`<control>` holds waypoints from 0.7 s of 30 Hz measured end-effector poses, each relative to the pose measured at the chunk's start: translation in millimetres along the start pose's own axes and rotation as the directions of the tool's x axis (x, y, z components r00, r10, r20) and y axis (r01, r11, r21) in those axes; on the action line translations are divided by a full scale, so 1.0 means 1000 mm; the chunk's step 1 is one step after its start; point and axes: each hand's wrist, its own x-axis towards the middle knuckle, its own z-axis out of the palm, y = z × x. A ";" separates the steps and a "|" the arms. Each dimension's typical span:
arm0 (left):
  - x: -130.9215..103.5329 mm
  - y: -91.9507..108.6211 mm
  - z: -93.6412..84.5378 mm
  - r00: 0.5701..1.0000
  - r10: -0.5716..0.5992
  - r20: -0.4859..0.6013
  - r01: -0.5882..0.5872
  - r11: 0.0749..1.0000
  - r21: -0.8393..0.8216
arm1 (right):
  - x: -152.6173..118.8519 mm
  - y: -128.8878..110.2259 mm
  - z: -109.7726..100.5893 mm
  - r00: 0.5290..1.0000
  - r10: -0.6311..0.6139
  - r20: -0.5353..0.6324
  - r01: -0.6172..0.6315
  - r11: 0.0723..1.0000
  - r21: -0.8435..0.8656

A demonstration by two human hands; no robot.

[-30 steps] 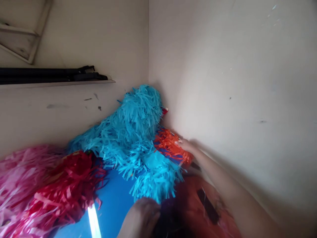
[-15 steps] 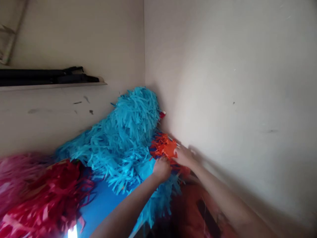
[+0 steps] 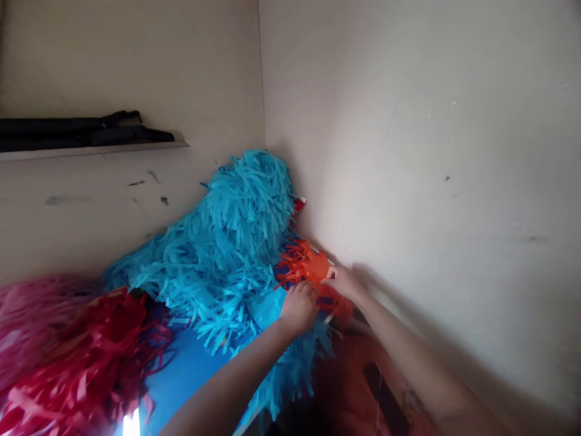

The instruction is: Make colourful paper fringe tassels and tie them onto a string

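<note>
Orange fringed paper [image 3: 306, 261] lies in the corner beside a big heap of light-blue fringed paper [image 3: 247, 206]. My right hand [image 3: 345, 284] pinches the right edge of the orange paper with curled fingers. Just left of it, my left hand [image 3: 299, 307] has its fingers bent down on the lower edge of the orange paper, its fingertips hidden, with blue fringe beside and under it. More orange fringe [image 3: 340, 306] hangs below my right hand. A small red and white piece [image 3: 300, 203] sticks out between the blue heap and the wall.
Red fringed paper [image 3: 86, 363] and pink fringed paper [image 3: 40, 327] are piled at the left on a blue surface [image 3: 186, 369]. Black cases [image 3: 86, 130] rest on a wall shelf [image 3: 154, 146]. The right wall [image 3: 431, 212] stands close to my right arm. A dark strip-like object [image 3: 385, 396] is below.
My right hand has shifted slightly right, its fingers more curled at the edge of the orange paper. My left hand stays nearly in place. The view has turned slightly.
</note>
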 end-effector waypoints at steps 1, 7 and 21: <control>0.003 0.002 0.002 1.000 0.014 0.005 -0.014 1.000 -0.002 | 0.000 0.002 0.002 1.000 0.005 -0.009 -0.004 0.999 0.032; 0.030 0.004 0.018 0.993 0.054 0.103 -0.052 0.998 -0.021 | 0.005 0.009 -0.004 0.993 0.019 -0.120 0.003 0.984 0.175; 0.034 0.014 0.005 0.995 -0.060 -0.076 0.034 0.950 -0.309 | 0.000 -0.057 -0.170 0.795 -0.067 -0.602 0.073 0.997 -0.015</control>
